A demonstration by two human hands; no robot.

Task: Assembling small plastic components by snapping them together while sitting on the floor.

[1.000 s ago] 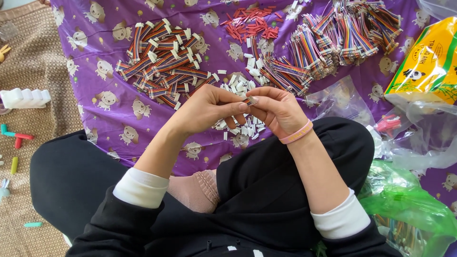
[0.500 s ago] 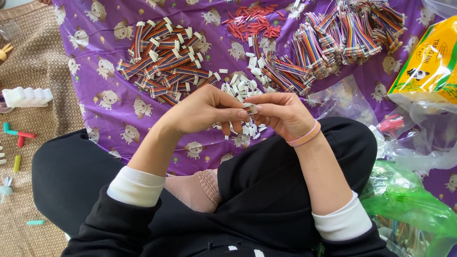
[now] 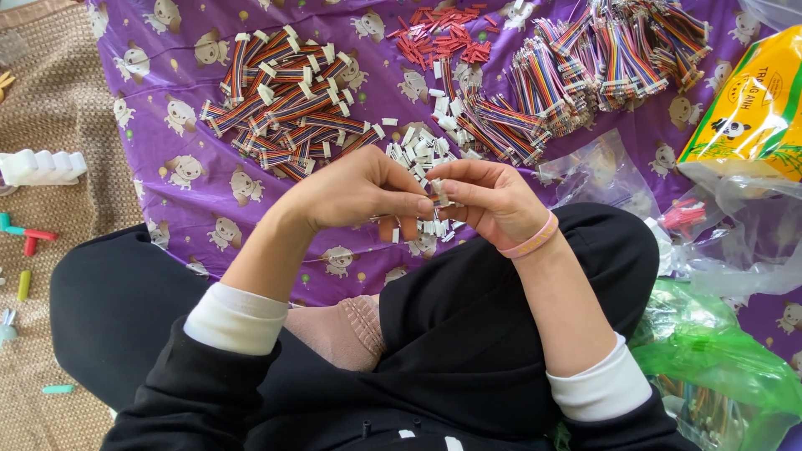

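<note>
Two hands, left hand (image 3: pixel 355 196) and right hand (image 3: pixel 489 200), pinch together on a tiny, light, rigid white connector (image 3: pixel 440 200) above the purple cloth (image 3: pixel 200 179), best gripped by its sides.

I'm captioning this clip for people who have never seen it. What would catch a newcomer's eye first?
First, the left hand and right hand meeting fingertip to fingertip at centre, pinching a small part too hidden to identify, above a scatter of small white plastic connectors. Behind them, heaps of rainbow-striped ribbon cables spread across a purple cloth printed with cartoon animals. At the right edge sits a yellow printed bag.
</note>
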